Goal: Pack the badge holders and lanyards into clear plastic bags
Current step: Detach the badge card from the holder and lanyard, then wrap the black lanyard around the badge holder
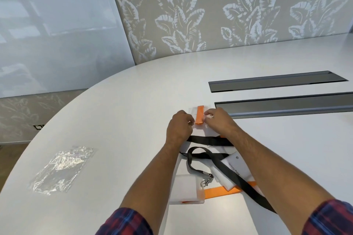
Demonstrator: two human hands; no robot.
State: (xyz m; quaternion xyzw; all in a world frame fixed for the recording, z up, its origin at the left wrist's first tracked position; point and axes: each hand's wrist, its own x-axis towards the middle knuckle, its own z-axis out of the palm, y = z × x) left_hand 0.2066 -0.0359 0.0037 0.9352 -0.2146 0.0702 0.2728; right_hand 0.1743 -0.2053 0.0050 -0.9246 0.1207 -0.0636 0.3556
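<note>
Table (pixel 122 112): folded lanyard (pixel 199 115) lies at centre, inside a clear bag (pixel 198 129), between left hand (pixel 178 126) and right hand (pixel 219 121). Two cable troughs (pixel 277 82) run right of and behind the hands. Nearer the person: loose lanyards (pixel 225 166) lie over badge holders (pixel 186 189). Spare bags (pixel 61 168) lie well apart, far left. Wall panel (pixel 210 5) stands behind the table.

red-and-blue plaid sleeves (pixel 127 222), rolled up
</note>
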